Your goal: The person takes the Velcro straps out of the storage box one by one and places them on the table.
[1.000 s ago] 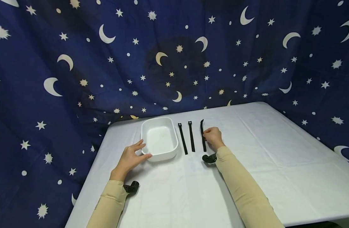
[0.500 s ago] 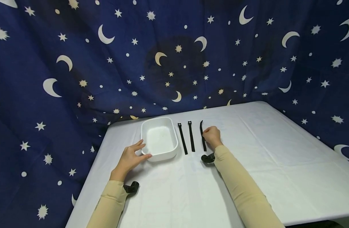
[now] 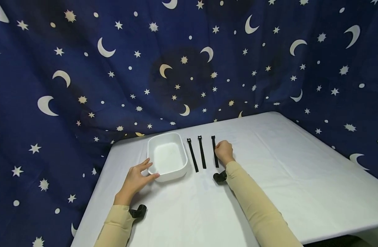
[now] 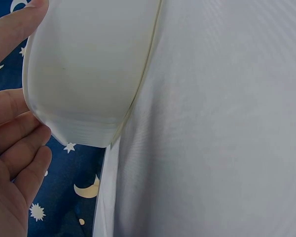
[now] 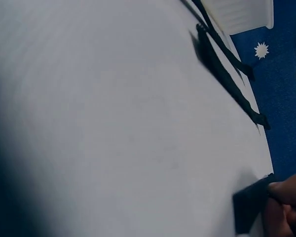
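A white rectangular plastic tub (image 3: 186, 164) stands on the table. My left hand (image 3: 135, 179) holds its near left corner, thumb at the front rim and fingers along the left side; the left wrist view shows the tub's wall (image 4: 89, 74) beside those fingers. To the tub's right, three black straps with slotted ends, like cable straps, lie side by side: a left strap (image 3: 193, 157), a middle strap (image 3: 202, 154) and a right strap (image 3: 213, 142). My right hand (image 3: 224, 151) pinches the right strap partway along and covers part of it. Its lower piece (image 5: 250, 205) shows in the right wrist view.
A white cloth (image 3: 269, 178) covers the table. Behind and at both sides hangs a dark blue curtain (image 3: 130, 85) with moons and stars. Black wrist bands (image 3: 138, 211) are on both forearms.
The right strap's far end, curved before, now lies straight and shows its slotted end. My right hand keeps its pinch. The left hand stays at the tub, and the head view has shifted slightly.
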Motion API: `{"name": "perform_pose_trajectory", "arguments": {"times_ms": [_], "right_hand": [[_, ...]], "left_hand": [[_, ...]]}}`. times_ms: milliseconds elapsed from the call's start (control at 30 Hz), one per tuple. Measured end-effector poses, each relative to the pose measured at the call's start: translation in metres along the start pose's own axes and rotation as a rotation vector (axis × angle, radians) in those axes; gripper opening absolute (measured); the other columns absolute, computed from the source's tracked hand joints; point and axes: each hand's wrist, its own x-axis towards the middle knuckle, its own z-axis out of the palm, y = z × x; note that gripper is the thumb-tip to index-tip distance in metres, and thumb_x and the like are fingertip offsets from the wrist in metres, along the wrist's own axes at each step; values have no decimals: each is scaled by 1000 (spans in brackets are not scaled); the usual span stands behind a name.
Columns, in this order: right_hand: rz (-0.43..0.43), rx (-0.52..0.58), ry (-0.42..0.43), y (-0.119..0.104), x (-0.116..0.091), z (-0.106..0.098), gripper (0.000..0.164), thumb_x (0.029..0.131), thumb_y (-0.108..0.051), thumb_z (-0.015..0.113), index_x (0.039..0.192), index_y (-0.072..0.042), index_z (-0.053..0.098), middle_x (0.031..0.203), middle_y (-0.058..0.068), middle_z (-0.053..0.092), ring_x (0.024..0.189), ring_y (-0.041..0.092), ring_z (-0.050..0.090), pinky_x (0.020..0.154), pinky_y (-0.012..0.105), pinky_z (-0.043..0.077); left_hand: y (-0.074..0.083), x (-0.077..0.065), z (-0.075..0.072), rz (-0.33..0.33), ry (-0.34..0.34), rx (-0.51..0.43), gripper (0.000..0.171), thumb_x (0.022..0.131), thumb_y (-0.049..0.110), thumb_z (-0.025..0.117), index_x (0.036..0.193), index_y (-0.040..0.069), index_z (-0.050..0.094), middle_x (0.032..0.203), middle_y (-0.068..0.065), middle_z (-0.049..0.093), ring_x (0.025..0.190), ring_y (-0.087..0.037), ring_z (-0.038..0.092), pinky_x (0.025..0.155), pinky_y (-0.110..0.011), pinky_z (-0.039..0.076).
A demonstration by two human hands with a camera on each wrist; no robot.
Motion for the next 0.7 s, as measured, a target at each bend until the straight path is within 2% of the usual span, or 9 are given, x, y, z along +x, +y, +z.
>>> {"name": "perform_pose_trajectory", "arguments": {"times_ms": [300,700], "right_hand": [[26,-13,16,-1,-3,6,23,86,0,56,94,3,77,105,22,74,100,42,68,86,51,58],[-3,7,48,-1,-2,3,21,85,0,58,91,3,78,101,22,75,99,43,68,87,53,57]], "left_hand": [[-3,-4,-1,8,0,0,75,76,50,84,131,4,65,150,-9,51,141,-38,45,114,-55,40],[-2,0,-1,12,10,1,75,76,51,84,132,4,65,151,-8,51,141,-37,45,114,-55,40]]}}
